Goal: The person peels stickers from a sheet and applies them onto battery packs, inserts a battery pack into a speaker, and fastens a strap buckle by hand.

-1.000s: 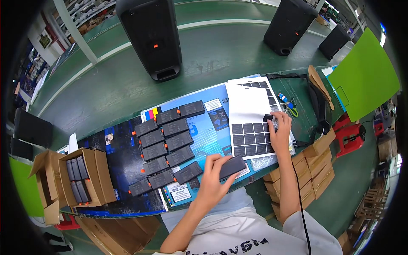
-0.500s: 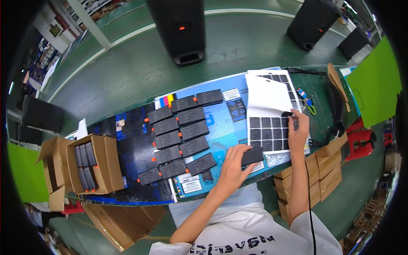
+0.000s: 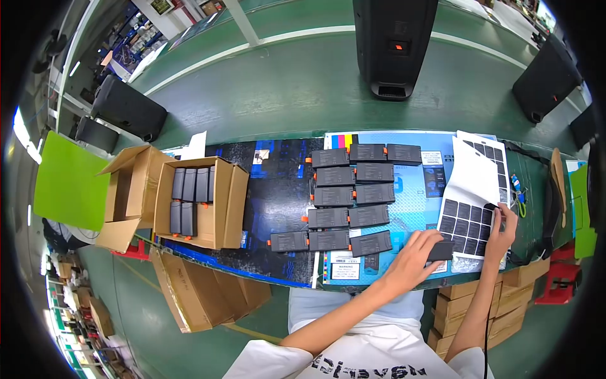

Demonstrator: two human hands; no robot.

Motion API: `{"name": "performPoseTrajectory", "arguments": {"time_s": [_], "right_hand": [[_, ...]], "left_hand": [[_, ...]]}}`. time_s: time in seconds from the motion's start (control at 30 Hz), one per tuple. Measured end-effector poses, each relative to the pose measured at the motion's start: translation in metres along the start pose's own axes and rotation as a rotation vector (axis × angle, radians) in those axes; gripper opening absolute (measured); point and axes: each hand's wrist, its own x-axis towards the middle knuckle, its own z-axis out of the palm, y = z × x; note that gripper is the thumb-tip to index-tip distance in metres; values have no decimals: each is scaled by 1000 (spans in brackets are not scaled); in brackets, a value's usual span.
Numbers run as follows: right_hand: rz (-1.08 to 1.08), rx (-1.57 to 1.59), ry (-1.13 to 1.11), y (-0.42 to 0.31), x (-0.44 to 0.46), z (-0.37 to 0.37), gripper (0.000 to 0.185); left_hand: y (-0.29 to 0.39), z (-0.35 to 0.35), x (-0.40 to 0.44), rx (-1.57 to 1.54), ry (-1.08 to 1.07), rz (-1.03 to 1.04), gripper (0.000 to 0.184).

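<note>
My left hand is wrapped round a black battery pack near the table's front edge. My right hand pinches a small black label at the edge of the label sheet. This sheet carries rows of black rectangular labels, and its white upper part is folded over a second sheet. To the left of my hands, several black battery packs with orange connectors lie in rows on a blue printed board.
An open carton with several battery packs stands at the table's left. A blue-green cord and a black strap lie at the right. Cartons are stacked below the front edge. A black speaker stands beyond the table.
The view has turned to the left, so everything sits farther right in the picture. Both hands stay at about the same places, on the battery pack and at the label sheet.
</note>
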Motion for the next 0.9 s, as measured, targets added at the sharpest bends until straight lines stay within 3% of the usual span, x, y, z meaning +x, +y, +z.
{"name": "performPoseTrajectory", "arguments": {"time_s": [0.27,0.9], "right_hand": [[-158,-167,90,-8,1,-1,15],[-146,-290,5,-11,-2,2,33]], "left_hand": [[3,0,1,56,-13,2,52],[3,1,0,54,-8,4,51]]}}
